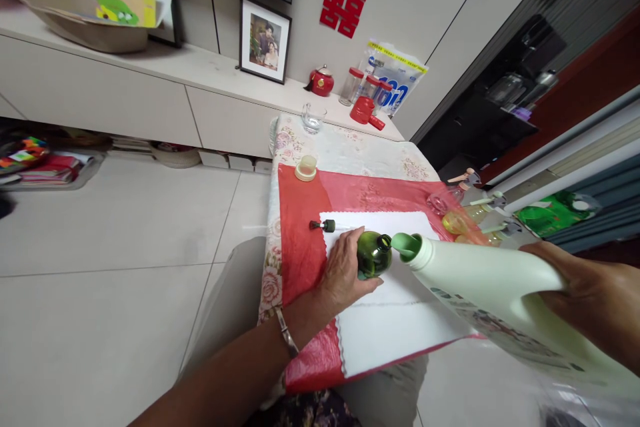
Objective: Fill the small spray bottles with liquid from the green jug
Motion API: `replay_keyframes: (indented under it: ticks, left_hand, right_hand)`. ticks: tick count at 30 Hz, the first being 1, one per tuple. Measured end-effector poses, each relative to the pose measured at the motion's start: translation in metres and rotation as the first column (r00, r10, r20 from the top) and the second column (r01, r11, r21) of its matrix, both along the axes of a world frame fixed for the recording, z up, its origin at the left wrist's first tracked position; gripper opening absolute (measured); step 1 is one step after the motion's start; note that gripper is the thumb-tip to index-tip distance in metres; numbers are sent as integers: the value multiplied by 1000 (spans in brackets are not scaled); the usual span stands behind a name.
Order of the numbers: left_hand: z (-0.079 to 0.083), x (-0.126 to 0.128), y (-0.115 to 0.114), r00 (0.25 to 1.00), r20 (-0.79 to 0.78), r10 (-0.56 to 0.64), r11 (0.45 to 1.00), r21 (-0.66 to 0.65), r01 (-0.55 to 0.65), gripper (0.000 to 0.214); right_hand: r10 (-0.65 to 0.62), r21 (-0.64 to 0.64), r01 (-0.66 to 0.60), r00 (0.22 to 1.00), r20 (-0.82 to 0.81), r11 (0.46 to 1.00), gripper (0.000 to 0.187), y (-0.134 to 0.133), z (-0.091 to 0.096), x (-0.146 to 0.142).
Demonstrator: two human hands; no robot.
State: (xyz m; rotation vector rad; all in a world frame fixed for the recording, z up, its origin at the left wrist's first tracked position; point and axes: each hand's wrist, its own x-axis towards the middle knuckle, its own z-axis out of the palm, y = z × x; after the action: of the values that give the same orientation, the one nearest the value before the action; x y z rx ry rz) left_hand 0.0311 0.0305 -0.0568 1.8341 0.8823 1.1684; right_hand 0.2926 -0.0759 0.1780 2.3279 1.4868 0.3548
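Note:
My left hand (345,270) is wrapped round a small dark green bottle (373,255) that stands open on a white cloth (395,320). My right hand (595,293) grips the handle end of a large pale green jug (490,287), tilted so its green spout (406,245) sits just beside the small bottle's mouth. No liquid is visible between them. A black pump cap with a thin tube (324,225) lies on the cloth's far left corner. A pale yellow cap (306,167) rests farther back on the red mat (300,240).
The small table has a floral cover (350,147) and stands against a low cabinet (150,80). An empty glass (313,119) is at the table's far end. Several spray bottles (470,213) lie at the right edge. Red jars and a framed photo (265,40) are on the cabinet.

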Motion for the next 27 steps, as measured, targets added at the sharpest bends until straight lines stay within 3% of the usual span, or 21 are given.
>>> replay_keyframes:
  ticks: [27]
  left_hand:
    - [4,0,0,1000,-8,-3,1000,-25,3,101]
  right_hand:
    - [26,-9,-25,997,70,1000,38,0,10,5]
